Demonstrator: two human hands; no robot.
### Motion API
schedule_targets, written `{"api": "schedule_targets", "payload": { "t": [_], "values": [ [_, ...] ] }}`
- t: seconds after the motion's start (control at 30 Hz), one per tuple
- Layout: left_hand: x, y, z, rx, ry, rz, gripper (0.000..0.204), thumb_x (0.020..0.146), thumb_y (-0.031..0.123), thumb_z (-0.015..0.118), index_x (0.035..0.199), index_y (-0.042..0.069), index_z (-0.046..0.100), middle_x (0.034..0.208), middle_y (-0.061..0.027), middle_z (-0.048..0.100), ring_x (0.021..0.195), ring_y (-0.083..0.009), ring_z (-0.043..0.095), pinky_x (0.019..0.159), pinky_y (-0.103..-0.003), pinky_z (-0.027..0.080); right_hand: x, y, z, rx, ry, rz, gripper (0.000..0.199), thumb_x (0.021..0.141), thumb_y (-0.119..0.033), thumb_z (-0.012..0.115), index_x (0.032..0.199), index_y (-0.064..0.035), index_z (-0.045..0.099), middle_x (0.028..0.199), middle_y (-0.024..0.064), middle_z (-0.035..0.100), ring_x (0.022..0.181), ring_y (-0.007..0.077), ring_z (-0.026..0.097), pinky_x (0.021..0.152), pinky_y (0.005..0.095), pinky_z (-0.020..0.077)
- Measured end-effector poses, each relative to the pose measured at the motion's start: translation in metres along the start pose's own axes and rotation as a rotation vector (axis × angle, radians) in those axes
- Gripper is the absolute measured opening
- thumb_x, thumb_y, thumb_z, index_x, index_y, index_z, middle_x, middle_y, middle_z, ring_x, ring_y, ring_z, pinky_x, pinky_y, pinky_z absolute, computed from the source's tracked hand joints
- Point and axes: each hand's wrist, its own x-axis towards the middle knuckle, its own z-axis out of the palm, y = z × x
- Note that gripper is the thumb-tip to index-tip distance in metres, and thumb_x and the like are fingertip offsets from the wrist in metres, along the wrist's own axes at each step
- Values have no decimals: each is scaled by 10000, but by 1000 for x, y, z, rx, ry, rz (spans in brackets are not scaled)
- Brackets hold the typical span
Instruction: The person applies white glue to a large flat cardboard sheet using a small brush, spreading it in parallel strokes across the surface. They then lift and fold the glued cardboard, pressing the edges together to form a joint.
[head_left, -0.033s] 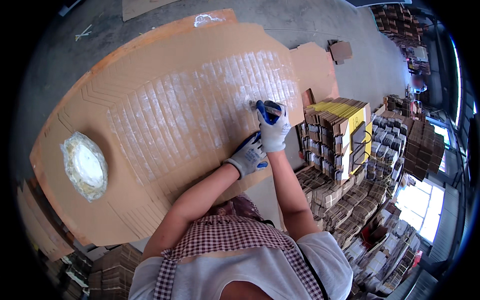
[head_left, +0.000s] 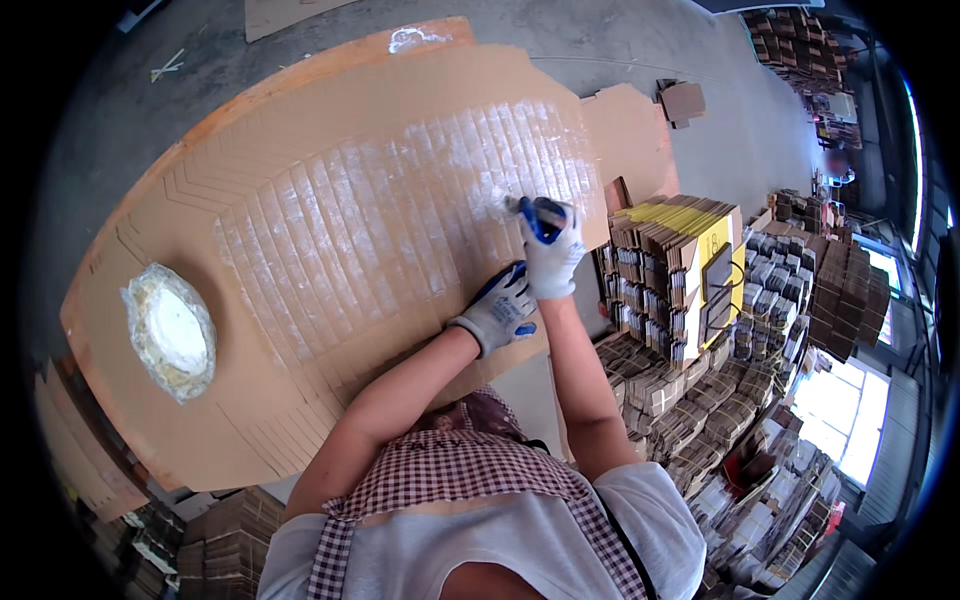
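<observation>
Over the right part of a broad stack of flat cardboard (head_left: 330,110), my right hand (head_left: 553,262), in a white and blue glove, is closed around what looks like a small brush (head_left: 512,204). Its dark tip rests at the cardboard surface; most of the handle is hidden by the fingers. My left hand (head_left: 495,312), gloved alike, lies with fingers extended near the cardboard's close edge, beside my right wrist. Rows of overlapping cardboard strips (head_left: 370,210) carry streaky white smears. A plastic-lined bowl (head_left: 139,320) of white paste (head_left: 180,335) stands on the cardboard at the left.
The cardboard lies on an orange-brown board (head_left: 300,70). Close by on the right rises a pile of folded cartons with a yellow panel (head_left: 715,245). Bundled cardboard stacks (head_left: 690,400) fill the lower right. Another cardboard sheet (head_left: 630,135) lies beyond the far right corner.
My right hand has shifted slightly right and nearer to me with the brush, its grip turning a little. My left hand stays almost in place.
</observation>
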Motion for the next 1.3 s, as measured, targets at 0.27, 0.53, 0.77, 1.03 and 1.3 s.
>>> {"api": "schedule_targets", "payload": {
  "t": [0.27,0.53,0.77,1.03,1.3],
  "values": [
    [-4,-5,24,-12,58,-2,697,841,535,597,1330,42,539,1368,-140,521,1333,-293,412,1179,-456,221,-13,-24,8,236,65,115,322,782,-128,816,1029,-27,636,971,135,652,876,299,656,804,364,518],
    [-7,-3,2,99,-114,3,740,896,546,540,1422,34,449,1469,-149,447,1402,-296,358,1202,-465,186,2,-7,-36,13,54,262,296,791,-145,801,1017,-48,635,974,110,678,818,256,683,752,357,535],
    [-4,2,-2,163,-133,18,757,921,570,484,1453,37,409,1508,-159,407,1431,-312,318,1214,-468,155,-28,33,-43,-69,-10,76,338,773,-145,807,1047,-51,633,1046,138,631,918,320,661,790,372,526],
    [0,3,-1,148,-205,8,761,933,543,482,1470,16,375,1530,-163,379,1451,-305,288,1221,-463,146,-40,39,-52,-138,-97,-88,359,780,-174,790,1087,-82,629,1045,142,640,910,349,654,775,404,536],
    [-2,5,10,100,-170,-27,749,925,547,485,1460,30,393,1531,-154,376,1445,-309,298,1223,-473,159,-18,44,-63,24,-178,-220,409,739,-166,806,1108,-109,641,1088,139,647,945,348,660,802,400,544]
  ]
}}
